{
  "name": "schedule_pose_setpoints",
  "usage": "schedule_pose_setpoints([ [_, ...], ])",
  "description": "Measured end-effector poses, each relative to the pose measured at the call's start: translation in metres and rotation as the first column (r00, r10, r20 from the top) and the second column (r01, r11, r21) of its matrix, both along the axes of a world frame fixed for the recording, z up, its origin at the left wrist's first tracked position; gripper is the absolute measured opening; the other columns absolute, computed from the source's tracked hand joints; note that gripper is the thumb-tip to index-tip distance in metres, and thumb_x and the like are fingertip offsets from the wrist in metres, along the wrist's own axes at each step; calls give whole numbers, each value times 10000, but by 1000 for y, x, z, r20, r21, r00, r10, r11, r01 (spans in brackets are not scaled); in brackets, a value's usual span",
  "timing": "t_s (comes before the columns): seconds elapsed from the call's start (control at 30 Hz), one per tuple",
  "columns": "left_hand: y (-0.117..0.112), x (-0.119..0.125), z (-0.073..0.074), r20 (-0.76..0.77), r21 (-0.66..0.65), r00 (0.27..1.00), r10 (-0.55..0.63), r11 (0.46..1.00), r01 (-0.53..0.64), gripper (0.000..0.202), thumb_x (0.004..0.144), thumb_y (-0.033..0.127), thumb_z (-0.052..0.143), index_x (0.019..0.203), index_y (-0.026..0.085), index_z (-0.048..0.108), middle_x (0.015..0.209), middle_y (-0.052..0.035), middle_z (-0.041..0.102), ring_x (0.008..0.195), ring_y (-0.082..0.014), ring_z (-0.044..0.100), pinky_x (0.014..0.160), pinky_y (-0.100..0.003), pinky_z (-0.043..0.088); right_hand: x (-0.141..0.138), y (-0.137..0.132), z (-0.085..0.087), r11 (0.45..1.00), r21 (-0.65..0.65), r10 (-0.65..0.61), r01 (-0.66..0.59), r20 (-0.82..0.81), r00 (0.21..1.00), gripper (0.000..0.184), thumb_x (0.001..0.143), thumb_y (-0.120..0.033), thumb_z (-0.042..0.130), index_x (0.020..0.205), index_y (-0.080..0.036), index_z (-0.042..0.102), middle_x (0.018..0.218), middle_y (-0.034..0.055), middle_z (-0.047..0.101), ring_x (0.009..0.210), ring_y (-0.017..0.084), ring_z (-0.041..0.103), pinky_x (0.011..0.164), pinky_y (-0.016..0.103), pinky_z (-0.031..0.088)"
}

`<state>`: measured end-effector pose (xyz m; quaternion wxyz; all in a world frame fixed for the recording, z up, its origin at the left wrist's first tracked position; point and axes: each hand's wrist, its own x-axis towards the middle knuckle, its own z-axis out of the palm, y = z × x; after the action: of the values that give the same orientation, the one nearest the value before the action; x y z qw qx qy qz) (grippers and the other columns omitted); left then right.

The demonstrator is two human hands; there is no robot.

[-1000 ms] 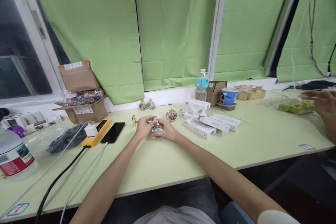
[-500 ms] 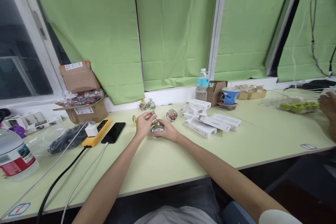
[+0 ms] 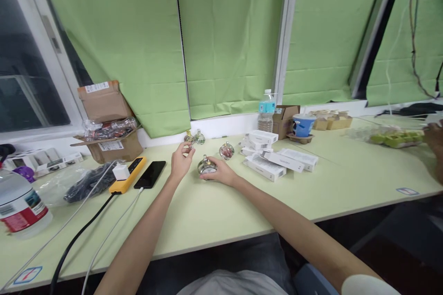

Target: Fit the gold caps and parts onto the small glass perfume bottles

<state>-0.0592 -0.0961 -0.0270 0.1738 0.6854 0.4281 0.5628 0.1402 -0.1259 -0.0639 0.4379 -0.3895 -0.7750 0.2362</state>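
My right hand [image 3: 223, 174] is closed around a round, silvery glass bottle [image 3: 206, 166] that rests on the pale green table [image 3: 214, 216]. My left hand [image 3: 180, 161] is just left of the bottle, raised a little, with its fingertips pinched on a small cap that I can barely make out. Behind the hands stand two small round bottles [image 3: 194, 137], and a round bottle with red inside [image 3: 226, 150] is to the right.
Several white boxes [image 3: 273, 161] lie right of the bottles. A black phone [image 3: 150, 174], a yellow power strip [image 3: 126, 175] and cables are to the left, with a cardboard box [image 3: 107, 122] behind. Another person's hand [image 3: 434, 140] is at the far right by a bag of green items [image 3: 394, 138].
My left hand has lifted off the top of the silvery bottle and moved left and back, fingers pinched. My right hand still holds the bottle on the table.
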Motion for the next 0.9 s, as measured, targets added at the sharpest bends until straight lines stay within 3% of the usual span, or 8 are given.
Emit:
schedule_pose_setpoints([
  [0.17,5,-12,6,-82,74,992,97,993,-91,268,803,365,662,1036,236,644,931,-21,733,827,-173,657,755,-276,472,0,1,-1,1000,1,-2,2,6,1000,678,578,-522,846,1139,-210,627,1040,33,694,956,244,636,859,336,478],
  [0.3,3,-18,10,-222,147,949,223,970,-193,217,804,334,657,1004,249,664,967,-21,711,831,-189,608,762,-302,452,0,2,-2,1000,-6,-17,17,3,1000,709,564,-525,851,1153,-207,620,1049,40,692,968,252,634,860,341,480],
  [0.43,-1,-22,13,-313,211,907,283,951,-225,214,818,301,636,1023,253,672,971,-34,686,821,-199,586,763,-316,445,0,2,-2,1000,4,-5,4,7,1000,685,576,-527,843,1143,-209,627,1037,38,694,946,248,637,844,339,485],
  [0.9,8,-37,4,-395,86,869,298,954,-288,230,779,191,638,996,258,674,1017,-38,725,837,-217,643,752,-312,451,1,4,-4,999,-14,-36,36,15,999,732,566,-532,847,1182,-212,614,1044,47,699,961,262,644,856,354,496],
])
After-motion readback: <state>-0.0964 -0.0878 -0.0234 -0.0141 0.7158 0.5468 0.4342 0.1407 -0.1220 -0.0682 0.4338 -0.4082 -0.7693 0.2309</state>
